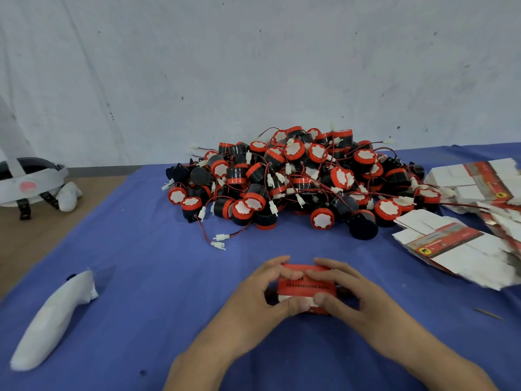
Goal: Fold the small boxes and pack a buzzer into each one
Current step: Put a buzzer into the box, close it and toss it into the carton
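Box (306,287) between left hand (253,296), right hand (359,299)

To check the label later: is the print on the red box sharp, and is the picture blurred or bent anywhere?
Head view: print on the red box is too soft to read; head view, right edge: the flat boxes smear; lighting even, no glare.

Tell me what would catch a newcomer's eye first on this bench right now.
A big heap of red-and-black buzzers with trailing wires dominates the middle of the blue cloth, back near the wall. In front of it, the left hand and right hand both grip one small red box. Stacks of flat box blanks fan out along the right edge.
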Demonstrator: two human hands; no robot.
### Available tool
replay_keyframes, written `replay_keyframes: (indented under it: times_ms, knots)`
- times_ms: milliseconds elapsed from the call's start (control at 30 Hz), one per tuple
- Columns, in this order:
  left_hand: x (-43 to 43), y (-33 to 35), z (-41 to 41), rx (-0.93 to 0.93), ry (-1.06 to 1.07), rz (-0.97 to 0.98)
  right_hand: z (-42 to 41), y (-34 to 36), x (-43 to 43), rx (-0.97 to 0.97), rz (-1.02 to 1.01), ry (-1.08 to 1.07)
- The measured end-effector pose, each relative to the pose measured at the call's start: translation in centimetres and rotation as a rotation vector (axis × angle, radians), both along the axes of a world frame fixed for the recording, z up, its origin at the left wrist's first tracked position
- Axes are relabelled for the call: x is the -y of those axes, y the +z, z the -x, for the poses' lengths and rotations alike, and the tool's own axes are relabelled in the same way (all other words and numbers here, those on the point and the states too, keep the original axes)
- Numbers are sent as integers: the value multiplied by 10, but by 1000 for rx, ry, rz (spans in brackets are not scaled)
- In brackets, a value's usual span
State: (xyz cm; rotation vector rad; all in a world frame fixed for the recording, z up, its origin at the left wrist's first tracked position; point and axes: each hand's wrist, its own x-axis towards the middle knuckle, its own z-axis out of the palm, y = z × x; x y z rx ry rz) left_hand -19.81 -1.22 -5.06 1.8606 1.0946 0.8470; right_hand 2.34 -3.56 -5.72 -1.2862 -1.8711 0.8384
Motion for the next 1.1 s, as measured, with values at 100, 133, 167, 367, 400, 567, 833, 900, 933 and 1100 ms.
replay_keyframes:
  times_ms: [100, 133, 167, 367, 400, 567, 833, 900, 933, 1100]
  knots:
    - [-1, -4, -2, -41, 42, -35, 1, 1, 0, 35, -23, -10]
    - [-1, -5, -3, -57, 58, -59, 2, 1, 0, 51, -35, -11]
    - [-2, -6, -4, -68, 68, -80, 2, 1, -1, 67, -48, -10]
    - [0, -6, -4, -39, 94, -93, 3, 1, 0, 100, -76, -15]
    - [0, -6, -5, -41, 95, -101, 3, 1, 0, 85, -78, -15]
    - [0, -4, -7, -2, 106, -134, 4, 2, -2, 75, -112, -45]
    - [-1, -1, -9, 82, 139, -28, 5, 1, 1, 116, -137, -52]
    - [0, 0, -8, 76, 131, -15, 4, 1, 2, 116, -123, -34]
    - [1, 0, -8, 73, 130, -17, 4, 1, 2, 116, -118, -28]
    - [5, 1, -7, 51, 111, -50, 4, 3, 6, 68, -78, -23]
